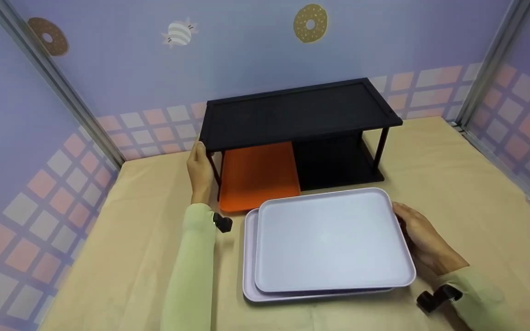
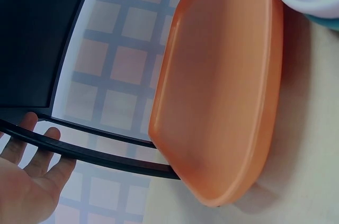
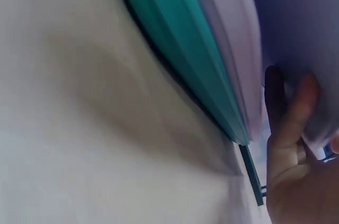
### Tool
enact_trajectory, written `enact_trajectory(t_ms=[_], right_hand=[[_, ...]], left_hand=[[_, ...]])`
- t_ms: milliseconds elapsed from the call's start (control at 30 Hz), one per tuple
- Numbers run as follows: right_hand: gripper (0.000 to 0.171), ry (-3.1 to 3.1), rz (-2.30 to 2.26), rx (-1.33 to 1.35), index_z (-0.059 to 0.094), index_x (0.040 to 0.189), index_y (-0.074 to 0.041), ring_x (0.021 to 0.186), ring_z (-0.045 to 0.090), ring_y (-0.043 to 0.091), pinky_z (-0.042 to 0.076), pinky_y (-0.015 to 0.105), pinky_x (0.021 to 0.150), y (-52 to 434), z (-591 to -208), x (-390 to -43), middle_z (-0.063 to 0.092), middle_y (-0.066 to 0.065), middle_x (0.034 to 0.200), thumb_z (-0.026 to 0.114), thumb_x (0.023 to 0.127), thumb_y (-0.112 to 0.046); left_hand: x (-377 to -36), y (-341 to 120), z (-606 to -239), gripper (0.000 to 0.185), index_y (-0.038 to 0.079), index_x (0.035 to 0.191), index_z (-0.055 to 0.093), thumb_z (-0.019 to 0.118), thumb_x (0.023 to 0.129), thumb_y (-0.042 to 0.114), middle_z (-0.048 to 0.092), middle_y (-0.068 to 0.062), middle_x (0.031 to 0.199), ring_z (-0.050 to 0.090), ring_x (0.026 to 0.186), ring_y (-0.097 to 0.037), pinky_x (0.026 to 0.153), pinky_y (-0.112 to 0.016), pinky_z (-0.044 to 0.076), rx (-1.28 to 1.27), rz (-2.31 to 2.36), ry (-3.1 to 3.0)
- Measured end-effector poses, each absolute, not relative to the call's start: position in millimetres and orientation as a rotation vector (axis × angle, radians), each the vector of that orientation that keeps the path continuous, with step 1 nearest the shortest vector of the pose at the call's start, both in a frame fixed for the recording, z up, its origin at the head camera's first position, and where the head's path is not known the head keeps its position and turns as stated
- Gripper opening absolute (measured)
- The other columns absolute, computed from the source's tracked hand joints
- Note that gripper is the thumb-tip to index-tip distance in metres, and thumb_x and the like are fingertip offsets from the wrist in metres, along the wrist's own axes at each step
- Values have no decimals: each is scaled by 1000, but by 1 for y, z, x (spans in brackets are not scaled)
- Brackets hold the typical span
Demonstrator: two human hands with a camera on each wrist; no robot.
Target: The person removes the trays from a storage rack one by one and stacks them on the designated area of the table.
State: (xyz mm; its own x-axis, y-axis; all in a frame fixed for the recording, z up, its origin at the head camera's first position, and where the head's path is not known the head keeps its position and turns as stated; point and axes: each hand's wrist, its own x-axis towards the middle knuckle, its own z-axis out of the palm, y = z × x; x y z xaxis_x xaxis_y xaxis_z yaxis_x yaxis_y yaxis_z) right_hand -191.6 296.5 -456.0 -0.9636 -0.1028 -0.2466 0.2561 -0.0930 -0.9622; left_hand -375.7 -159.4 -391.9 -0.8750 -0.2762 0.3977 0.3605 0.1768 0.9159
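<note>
A lavender tray [image 1: 329, 239] lies slightly askew on another lavender tray [image 1: 249, 257] on the tan table. My right hand [image 1: 419, 239] grips the top tray's right edge, with the fingers [image 3: 302, 102] under its rim. In the right wrist view a teal tray [image 3: 180, 38] shows beneath the lavender one [image 3: 233, 28]. Behind the stack stands a black two-tier shelf [image 1: 297, 110]. An orange tray [image 1: 258, 177] lies on its lower level at the left and juts out towards me. My left hand [image 1: 199, 158] rests with straight fingers [image 2: 26, 131] against the shelf's front left leg [image 2: 106, 155], beside the orange tray [image 2: 222, 91].
The tan table [image 1: 467, 184] is enclosed by purple walls with pink squares [image 1: 39, 151] on the left, back and right. The shelf's lower right half [image 1: 334, 163] and its top hold nothing. A metal post [image 1: 486, 59] stands at the back right corner.
</note>
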Motion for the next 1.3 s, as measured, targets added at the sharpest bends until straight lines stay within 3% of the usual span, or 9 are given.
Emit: enact_trajectory(t_ms=[200, 533, 767, 1300], right_hand=[[37, 1959, -2161, 133, 43, 137, -7, 87, 66, 9, 58, 28, 75, 299, -453, -193, 66, -5, 102, 44, 111, -33], [42, 2058, -2070, 63, 42, 140, -1, 91, 69, 11, 61, 31, 78, 297, -454, -191, 66, -3, 105, 53, 108, -27], [51, 2136, -1987, 13, 37, 146, 7, 94, 61, 7, 56, 23, 79, 298, -454, -191, 63, -3, 114, 55, 107, -20], [57, 2177, -1907, -25, 36, 153, 8, 109, 59, 12, 56, 23, 90, 297, -457, -191, 46, 23, 144, 56, 105, -15]], left_hand=[[-376, -159, -392, 47, 2, 154, 43, 36, 113, 24, 42, -17, 159, 38, 149, -27, 122, -33, 35, -63, -1775, -1967], [-374, -158, -392, 49, 1, 155, 41, 35, 113, 25, 41, -18, 160, 38, 149, -28, 123, -36, 34, -38, -1733, -2012], [-375, -158, -392, 48, 0, 154, 42, 37, 113, 24, 42, -19, 159, 40, 148, -29, 122, -36, 35, -21, -1737, -1998], [-374, -159, -392, 49, -1, 156, 38, 35, 114, 24, 38, -18, 162, 33, 152, -28, 125, -33, 30, -41, -1749, -2008]])
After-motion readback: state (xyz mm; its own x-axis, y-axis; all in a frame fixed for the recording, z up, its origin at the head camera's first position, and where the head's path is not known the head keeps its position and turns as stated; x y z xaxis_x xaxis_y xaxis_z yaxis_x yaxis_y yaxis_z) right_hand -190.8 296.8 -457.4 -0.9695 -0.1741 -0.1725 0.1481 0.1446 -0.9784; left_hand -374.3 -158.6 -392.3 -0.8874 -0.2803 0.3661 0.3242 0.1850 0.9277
